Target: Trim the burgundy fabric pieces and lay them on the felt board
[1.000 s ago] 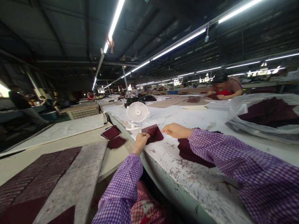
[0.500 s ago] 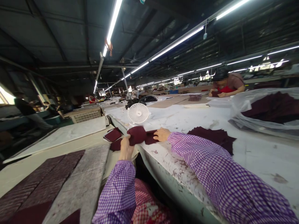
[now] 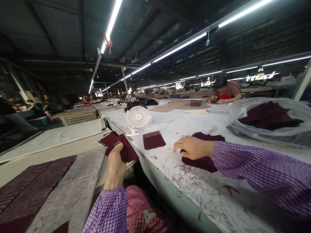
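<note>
My left hand (image 3: 116, 161) is closed on a maroon fabric piece (image 3: 127, 149), pinched between thumb and fingers over the gap at the table's edge. Close behind it lies a maroon piece with a pale-edged template-like shape (image 3: 108, 139). My right hand (image 3: 193, 147) is over a loose pile of maroon fabric pieces (image 3: 201, 164), its fingers loosely bent and apart, holding nothing that I can see. Between the hands, a single maroon piece (image 3: 154, 140) with a speckled band along its top lies flat on the white table (image 3: 167, 161).
A small white fan (image 3: 137, 117) stands near the table's edge. At right sits a clear plastic bag (image 3: 233, 121) of maroon pieces. Rows of maroon fabric (image 3: 41, 181) lie on the left grey board (image 3: 70, 184). A co-worker (image 3: 225, 90) leans over the table farther back.
My right hand has left the flat maroon piece and moved right onto the pile. My left hand has drawn its fabric piece left and toward me, off the table's edge. The view has shifted right.
</note>
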Tool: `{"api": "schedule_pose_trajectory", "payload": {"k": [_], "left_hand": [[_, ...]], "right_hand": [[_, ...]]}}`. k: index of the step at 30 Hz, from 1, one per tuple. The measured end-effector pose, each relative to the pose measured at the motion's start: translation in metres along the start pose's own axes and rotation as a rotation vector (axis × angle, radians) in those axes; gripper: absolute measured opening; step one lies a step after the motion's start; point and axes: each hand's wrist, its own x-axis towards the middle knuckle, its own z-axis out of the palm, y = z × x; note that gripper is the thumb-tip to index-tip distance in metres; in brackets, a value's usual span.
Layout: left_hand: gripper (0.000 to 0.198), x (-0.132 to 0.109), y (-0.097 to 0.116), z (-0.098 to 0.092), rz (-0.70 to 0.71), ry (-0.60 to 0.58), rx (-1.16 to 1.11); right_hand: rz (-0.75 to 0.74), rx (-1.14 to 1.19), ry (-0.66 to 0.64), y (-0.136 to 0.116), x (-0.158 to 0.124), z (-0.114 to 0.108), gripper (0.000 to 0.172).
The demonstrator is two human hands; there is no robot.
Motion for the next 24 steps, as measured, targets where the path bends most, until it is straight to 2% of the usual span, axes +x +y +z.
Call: {"api": "schedule_pose_trajectory", "payload": {"k": [2,5,8,12,15,17,20,21,24], "left_hand": [[0.011,-0.011,-0.002,0.001,-0.011,-0.030,0.041],[0.022,-0.027,-0.008,0.005,0.013,-0.104,0.144],[0.024,-0.046,-0.018,0.014,0.086,-0.250,0.307],[0.021,-0.075,-0.034,0.028,0.134,-0.502,0.592],[0.018,-0.093,-0.044,0.033,0.151,-0.700,0.767],[0.016,-0.102,-0.049,0.033,0.177,-0.778,0.869],[0.014,-0.115,-0.052,0.034,0.203,-0.844,0.996],[0.014,-0.120,-0.053,0.034,0.213,-0.866,1.023],[0.015,-0.140,-0.053,0.036,0.274,-0.941,1.081]], "right_hand": [[-0.042,-0.008,-0.028,-0.009,-0.036,0.006,0.044],[0.052,-0.038,-0.018,-0.008,-0.069,0.021,0.048],[0.113,-0.104,0.011,0.016,-0.078,0.035,0.046],[0.173,-0.196,0.071,0.061,-0.079,0.052,0.050],[0.246,-0.154,0.093,0.082,-0.080,0.054,0.046],[0.245,-0.049,0.116,0.080,-0.079,0.046,0.045],[0.236,0.286,0.166,0.054,-0.075,0.026,0.047],[0.286,0.466,0.137,0.043,-0.073,0.020,0.047],[0.478,0.900,-0.062,0.014,-0.065,0.013,0.057]]}}
